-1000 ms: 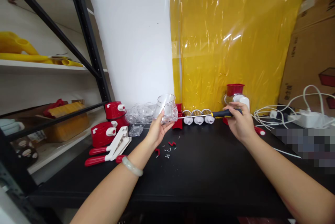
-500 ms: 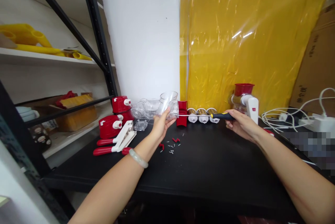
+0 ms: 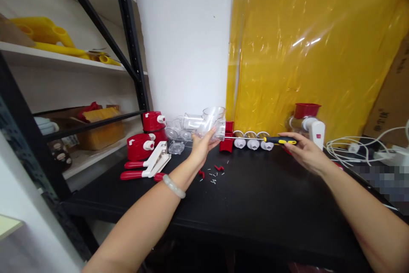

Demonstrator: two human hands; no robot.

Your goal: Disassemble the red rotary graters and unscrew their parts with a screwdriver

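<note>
Below lies one flat black table (image 3: 271, 209), above which one clear, rigid plastic housing (image 3: 211, 123) with a wide round mouth is held up, gripped between thumb and fingers of the left hand (image 3: 202, 147); it is judged light, stiff, somewhat slippery and liable to crack, best grasped around its body, clear of the rim. One long-shafted screwdriver with a black-and-yellow handle (image 3: 281, 140) is held by the right hand's (image 3: 305, 153) closed fingers, shaft directed at the housing's end, tip contact indiscernible. Small silver screws (image 3: 213, 181) are scattered on the tabletop.
</note>
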